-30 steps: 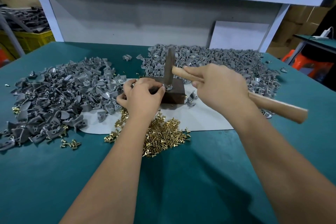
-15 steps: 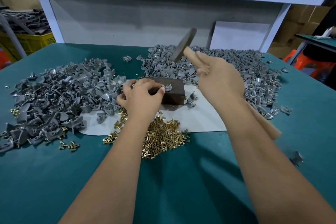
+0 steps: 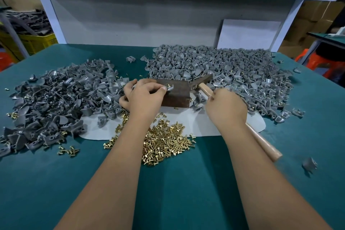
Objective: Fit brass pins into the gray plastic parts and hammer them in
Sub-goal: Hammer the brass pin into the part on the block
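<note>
My left hand (image 3: pixel 143 97) pinches a gray plastic part (image 3: pixel 169 87) with a brass pin standing in it, on top of a dark brown block (image 3: pixel 175 95). My right hand (image 3: pixel 225 106) grips the wooden handle of a hammer (image 3: pixel 202 82). The hammer's metal head lies low at the block's right edge, just right of the part. A heap of loose brass pins (image 3: pixel 164 144) sits in front of the block, between my forearms.
Gray parts are piled at the left (image 3: pixel 56 102) and at the back right (image 3: pixel 224 69) on the green table (image 3: pixel 168 192). A white sheet (image 3: pixel 201 125) lies under the block. One stray part (image 3: pixel 309 164) lies near the right edge. A white shelf frame stands behind.
The hammer was raised high half a second ago and has come down beside the block's right edge. My left hand has stayed on the part on the block.
</note>
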`<state>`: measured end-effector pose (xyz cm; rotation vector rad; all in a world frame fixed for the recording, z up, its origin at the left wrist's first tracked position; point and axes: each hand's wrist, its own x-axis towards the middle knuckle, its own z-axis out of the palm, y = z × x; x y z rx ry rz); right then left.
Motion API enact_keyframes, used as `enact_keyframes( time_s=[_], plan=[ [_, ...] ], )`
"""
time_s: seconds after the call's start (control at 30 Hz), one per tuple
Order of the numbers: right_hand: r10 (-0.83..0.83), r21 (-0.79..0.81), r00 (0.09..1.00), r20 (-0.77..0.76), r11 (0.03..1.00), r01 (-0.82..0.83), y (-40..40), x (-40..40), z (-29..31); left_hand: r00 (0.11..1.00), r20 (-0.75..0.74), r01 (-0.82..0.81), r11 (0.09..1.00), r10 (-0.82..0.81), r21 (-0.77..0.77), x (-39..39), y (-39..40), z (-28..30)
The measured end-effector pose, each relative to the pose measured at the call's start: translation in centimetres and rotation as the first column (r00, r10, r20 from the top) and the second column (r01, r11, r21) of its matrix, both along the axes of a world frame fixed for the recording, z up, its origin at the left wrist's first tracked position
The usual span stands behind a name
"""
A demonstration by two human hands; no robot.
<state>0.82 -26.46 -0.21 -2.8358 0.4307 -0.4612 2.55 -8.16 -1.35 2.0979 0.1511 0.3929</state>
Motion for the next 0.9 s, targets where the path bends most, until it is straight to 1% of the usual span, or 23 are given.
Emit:
enact_keyframes(
  time_s=[0.07, 0.1, 0.13, 0.17, 0.2, 0.27, 0.3, 0.33, 0.43, 0.5, 0.6, 0.63, 0.67, 0.73, 0.77, 0.8, 0.83, 0.9],
  plan=[
    [0.000, -0.113, 0.999, 0.048, 0.994, 0.005, 0.2, -0.1, -0.1, 1.000, 0.000, 0.000, 1.000, 0.000, -0.006, 0.0, 0.0, 0.0],
    [0.019, -0.147, 0.995, 0.096, 0.989, -0.005, 0.3, -0.1, -0.1, 1.000, 0.001, 0.001, 1.000, -0.001, -0.011, -0.1, 0.0, 0.0],
    [0.060, -0.127, 0.985, 0.161, 0.991, -0.039, 0.5, -0.1, -0.1, 1.000, 0.002, 0.002, 1.000, -0.002, -0.012, -0.1, 0.0, 0.0],
    [0.113, -0.054, 0.970, 0.217, 0.993, -0.104, 1.0, -0.1, 0.0, 1.000, 0.002, 0.001, 1.000, -0.001, -0.010, -0.1, 0.0, 0.0],
    [0.168, 0.054, 0.953, 0.253, 0.981, -0.188, 1.7, 0.0, 0.2, 1.000, 0.001, -0.001, 1.000, 0.001, -0.004, -0.1, 0.0, 0.0],
    [0.262, 0.270, 0.929, 0.262, 0.904, -0.331, 3.5, 0.1, 0.2, 1.000, 0.001, -0.006, 1.000, 0.006, 0.007, -0.2, 0.0, 0.1],
    [0.293, 0.338, 0.921, 0.256, 0.866, -0.369, 4.4, 0.2, 0.2, 1.000, 0.002, -0.005, 1.000, 0.005, 0.009, -0.2, 0.0, 0.1],
    [0.312, 0.364, 0.918, 0.246, 0.848, -0.385, 5.0, 0.4, 0.0, 1.000, 0.004, -0.002, 1.000, 0.002, 0.010, -0.2, 0.0, 0.1],
    [0.312, 0.323, 0.918, 0.245, 0.867, -0.380, 5.6, 0.8, -0.1, 1.000, 0.005, 0.001, 1.000, -0.001, 0.020, -0.4, 0.0, 0.2],
    [0.313, 0.332, 0.918, 0.245, 0.862, -0.383, 5.6, 0.9, -0.1, 1.000, 0.001, 0.002, 1.000, -0.002, 0.021, -0.3, -0.1, 0.2],
    [0.355, 0.469, 0.914, 0.197, 0.784, -0.406, 5.3, 1.4, 1.2, 1.000, 0.006, -0.005, 1.000, 0.005, 0.012, -0.2, -0.2, 0.1],
    [0.339, 0.518, 0.918, 0.207, 0.758, -0.396, 5.1, 1.9, 1.9, 1.000, 0.006, -0.010, 1.000, 0.010, 0.007, -0.1, -0.2, 0.0],
    [0.280, 0.564, 0.927, 0.248, 0.736, -0.373, 4.8, 2.5, 2.8, 1.000, 0.004, -0.016, 1.000, 0.016, 0.007, 0.0, -0.1, 0.0],
    [0.052, 0.668, 0.947, 0.318, 0.696, -0.262, 4.1, 3.8, 4.2, 1.000, 0.003, -0.026, 1.000, 0.026, 0.013, 0.2, -0.1, -0.1],
    [-0.066, 0.695, 0.949, 0.307, 0.697, -0.176, 3.9, 4.3, 4.3, 1.000, 0.006, -0.027, 1.000, 0.027, 0.011, 0.3, 0.0, -0.1],
    [-0.143, 0.694, 0.950, 0.279, 0.713, -0.096, 3.8, 4.6, 4.0, 1.000, 0.008, -0.028, 1.000, 0.028, 0.007, 0.4, 0.0, -0.1],
    [-0.175, 0.673, 0.950, 0.259, 0.738, -0.048, 4.0, 4.6, 3.2, 0.999, 0.011, -0.030, 1.000, 0.030, -0.001, 0.5, 0.1, -0.2],
    [-0.143, 0.566, 0.952, 0.269, 0.824, -0.036, 4.6, 4.0, 1.0, 0.999, 0.026, -0.022, 0.999, 0.023, -0.028, 0.6, 0.1, -0.2]
  ],
)
